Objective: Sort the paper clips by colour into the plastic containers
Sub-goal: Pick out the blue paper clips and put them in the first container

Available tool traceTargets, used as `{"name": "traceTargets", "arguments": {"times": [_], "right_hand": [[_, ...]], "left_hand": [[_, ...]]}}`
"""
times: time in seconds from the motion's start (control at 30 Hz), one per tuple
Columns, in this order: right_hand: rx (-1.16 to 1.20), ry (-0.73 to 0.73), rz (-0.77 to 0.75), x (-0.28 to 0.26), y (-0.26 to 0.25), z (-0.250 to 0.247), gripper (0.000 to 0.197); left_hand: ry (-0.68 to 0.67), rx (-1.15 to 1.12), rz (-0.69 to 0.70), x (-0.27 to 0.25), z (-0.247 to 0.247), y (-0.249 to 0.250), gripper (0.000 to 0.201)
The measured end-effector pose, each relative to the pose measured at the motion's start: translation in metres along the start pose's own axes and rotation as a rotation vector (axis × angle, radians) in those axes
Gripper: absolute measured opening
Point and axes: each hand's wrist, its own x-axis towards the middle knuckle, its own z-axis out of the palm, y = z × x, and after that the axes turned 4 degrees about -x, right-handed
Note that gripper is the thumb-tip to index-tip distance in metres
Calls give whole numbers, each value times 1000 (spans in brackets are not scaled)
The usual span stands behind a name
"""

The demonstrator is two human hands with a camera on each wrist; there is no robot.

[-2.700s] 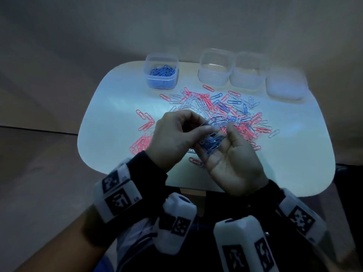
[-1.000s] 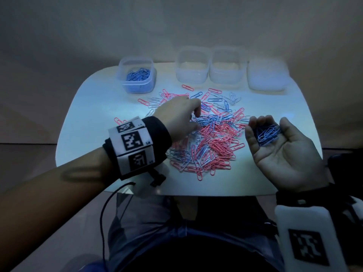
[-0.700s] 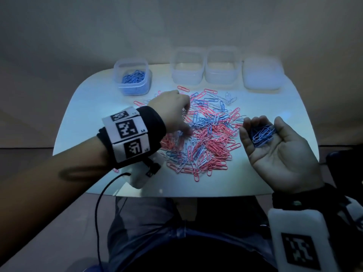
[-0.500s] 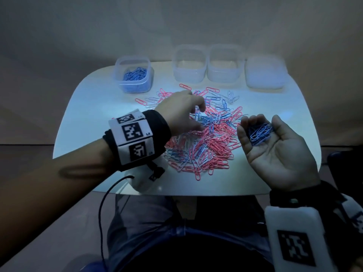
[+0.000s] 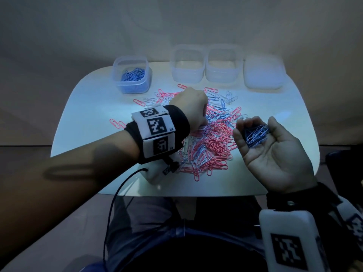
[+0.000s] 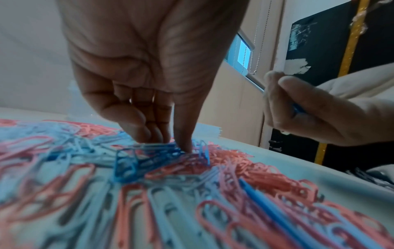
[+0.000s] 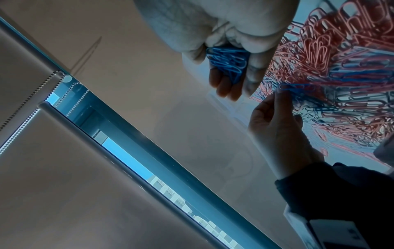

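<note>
A heap of pink, pale and blue paper clips (image 5: 213,143) lies in the middle of the white table (image 5: 88,114). My left hand (image 5: 191,107) reaches into the heap's far side. In the left wrist view its thumb and fingertips (image 6: 147,133) pinch blue clips (image 6: 136,160) that lie on the pile. My right hand (image 5: 257,125) is held palm up at the heap's right side, its fingers curled round a bunch of blue clips (image 5: 256,135), which the right wrist view (image 7: 228,62) shows too. The far-left container (image 5: 131,79) holds blue clips.
Two clear containers (image 5: 187,64) (image 5: 223,64) with nothing in them stand side by side at the table's far edge. A frosted one (image 5: 264,74) stands to their right. Stray pink clips (image 5: 115,122) lie left of the heap. A cable hangs from my left wrist.
The hands, together over the pile earlier, have parted. Over the last second my left hand has dipped its fingers into the heap onto blue clips, while my right hand stays cupped round its bunch.
</note>
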Motion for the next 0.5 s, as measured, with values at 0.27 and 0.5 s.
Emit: {"name": "traceTargets", "arguments": {"times": [0.27, 0.5], "right_hand": [[-7, -10, -5, 0, 1, 0, 33], [-96, -21, -4, 7, 7, 6, 39]], "left_hand": [[-6, -121, 32, -3, -7, -13, 13], [-131, -938, -94, -27, -26, -24, 16]]}}
